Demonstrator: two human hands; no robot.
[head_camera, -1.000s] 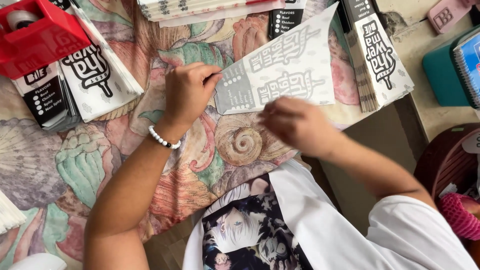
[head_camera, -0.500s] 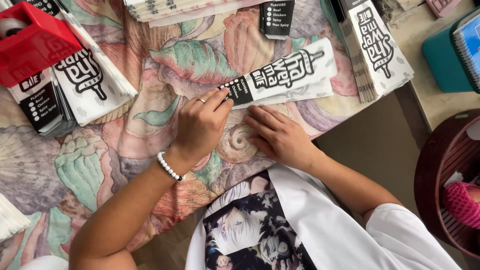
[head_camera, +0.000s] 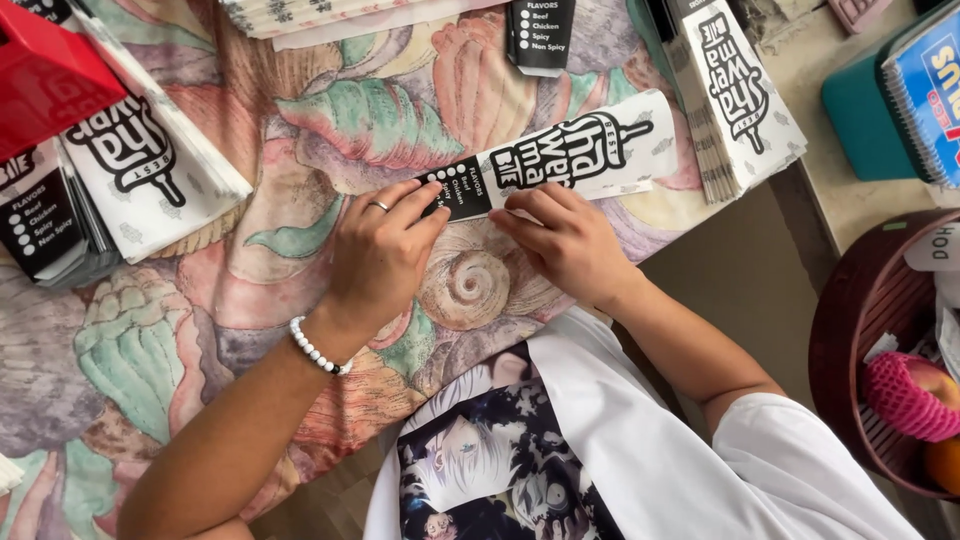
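A long white paper sleeve (head_camera: 590, 150) with black lettering lies folded flat on the seashell-patterned cloth (head_camera: 330, 130). My left hand (head_camera: 385, 250), with a ring and a white bead bracelet, presses its fingertips on the sleeve's black end. My right hand (head_camera: 560, 235) rests beside it, fingers on the sleeve's lower edge. Both hands lie flat on the paper, neither lifts it.
Stacks of the same white sleeves lie at the left (head_camera: 140, 170), the top (head_camera: 330, 15) and the right (head_camera: 735, 90). A red box (head_camera: 45, 75) sits top left. A teal box with a notebook (head_camera: 900, 90) and a brown basket with fruit (head_camera: 880, 360) are at the right.
The wide open paper sheet has been folded into a narrow strip. Both hands moved from its near edge onto the strip's left end.
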